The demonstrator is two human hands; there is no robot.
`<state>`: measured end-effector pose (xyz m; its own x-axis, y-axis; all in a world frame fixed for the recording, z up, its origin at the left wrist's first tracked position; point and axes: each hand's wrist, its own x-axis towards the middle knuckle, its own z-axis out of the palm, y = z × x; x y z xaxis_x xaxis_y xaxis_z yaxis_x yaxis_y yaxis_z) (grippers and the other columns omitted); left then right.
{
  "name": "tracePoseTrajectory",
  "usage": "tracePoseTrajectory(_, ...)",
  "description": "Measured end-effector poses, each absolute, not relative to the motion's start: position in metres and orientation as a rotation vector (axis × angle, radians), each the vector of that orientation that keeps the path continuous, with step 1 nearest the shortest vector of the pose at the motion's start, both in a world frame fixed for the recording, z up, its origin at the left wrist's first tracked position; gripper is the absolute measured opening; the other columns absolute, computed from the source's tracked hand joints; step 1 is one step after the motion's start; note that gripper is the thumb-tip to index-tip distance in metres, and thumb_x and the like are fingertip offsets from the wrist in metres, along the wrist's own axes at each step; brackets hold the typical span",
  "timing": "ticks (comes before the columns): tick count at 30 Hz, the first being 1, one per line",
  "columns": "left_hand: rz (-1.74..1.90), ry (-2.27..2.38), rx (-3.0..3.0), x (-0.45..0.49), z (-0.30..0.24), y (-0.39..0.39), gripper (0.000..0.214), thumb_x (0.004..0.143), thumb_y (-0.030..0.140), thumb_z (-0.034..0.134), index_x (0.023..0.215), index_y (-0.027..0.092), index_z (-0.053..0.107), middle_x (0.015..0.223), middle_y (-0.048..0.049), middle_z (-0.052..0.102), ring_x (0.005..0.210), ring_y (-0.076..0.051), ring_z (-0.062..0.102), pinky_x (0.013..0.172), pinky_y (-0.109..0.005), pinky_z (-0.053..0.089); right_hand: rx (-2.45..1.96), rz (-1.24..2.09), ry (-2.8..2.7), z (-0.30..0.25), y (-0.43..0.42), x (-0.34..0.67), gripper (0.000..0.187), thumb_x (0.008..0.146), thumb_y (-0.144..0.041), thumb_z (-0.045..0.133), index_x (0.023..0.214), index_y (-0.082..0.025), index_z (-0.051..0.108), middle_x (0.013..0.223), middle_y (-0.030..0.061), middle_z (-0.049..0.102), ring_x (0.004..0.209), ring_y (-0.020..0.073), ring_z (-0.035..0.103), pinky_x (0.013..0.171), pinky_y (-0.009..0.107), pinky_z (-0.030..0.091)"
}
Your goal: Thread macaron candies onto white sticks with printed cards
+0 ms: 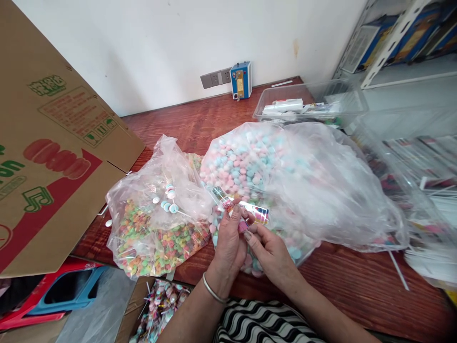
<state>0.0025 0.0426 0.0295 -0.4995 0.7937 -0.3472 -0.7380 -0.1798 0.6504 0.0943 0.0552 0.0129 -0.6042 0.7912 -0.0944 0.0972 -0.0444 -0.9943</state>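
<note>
My left hand (pixel 230 240) is closed on a shiny printed candy wrapper (pixel 220 196), thumb on top. A second glossy patterned wrapper strip (pixel 260 213) sticks out to the right behind the fingers; whether the two are joined is hidden. The fingers of my right hand (pixel 267 248) pinch at a small pink piece (pixel 243 226) between the hands, perhaps part of the wrapper. Just beyond the hands lies a clear bag of pink and blue candies (pixel 237 162). Candies on sticks (pixel 169 206) rest on a bag of colourful ring candies (pixel 160 243) to the left.
A big cardboard carton (pixel 53 143) stands at the left. Below the table edge, a box (pixel 134 305) holds many wrapped lollipops (pixel 162 300). Clear plastic bins (pixel 310 100) stand at the back right. A blue device (pixel 241 81) is by the wall, and a white stick (pixel 398 270) lies right.
</note>
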Motion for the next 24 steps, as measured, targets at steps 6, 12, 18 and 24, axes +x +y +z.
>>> tracePoseTrajectory(6,1.727,0.997,0.106,0.009,0.028,0.036,0.039,0.08,0.034,0.071,0.115,0.018,0.064,0.079,-0.0018,0.068,0.076,-0.013,0.063,0.078,-0.025,0.047,-0.945,1.374,-1.791,0.004,0.054,0.098,0.022,0.095,-0.033,0.045,0.084,-0.02,0.06,0.08,0.0042,0.067,0.075,0.0197,0.063,0.066,0.029,0.048)
tracePoseTrajectory(12,1.68,1.215,0.262,0.024,0.018,0.03,0.033,0.087,0.042,0.061,0.1,0.015,0.075,0.105,-0.0106,0.072,0.108,-0.022,0.061,0.101,-0.031,0.04,-0.988,1.377,-1.782,0.001,0.054,0.095,0.025,0.095,-0.033,0.043,0.077,-0.021,0.054,0.07,0.001,0.061,0.064,0.0169,0.057,0.06,0.027,0.045)
tracePoseTrajectory(18,1.711,1.134,0.261,0.016,0.025,0.022,0.031,0.082,0.036,0.069,0.108,0.019,0.071,0.112,-0.008,0.07,0.111,-0.021,0.061,0.101,-0.032,0.042,-0.911,1.449,-1.727,-0.002,0.057,0.095,0.028,0.097,-0.038,0.043,0.079,-0.021,0.056,0.071,-0.0006,0.059,0.066,0.0159,0.055,0.063,0.025,0.045)
tracePoseTrajectory(24,1.747,1.174,0.216,-0.004,0.036,0.017,0.026,0.078,0.034,0.073,0.097,0.016,0.072,0.092,-0.007,0.073,0.09,-0.019,0.067,0.085,-0.031,0.05,-0.852,1.511,-1.699,0.006,0.056,0.095,0.027,0.095,-0.041,0.048,0.09,-0.022,0.067,0.067,0.0001,0.061,0.061,0.017,0.056,0.057,0.026,0.047)
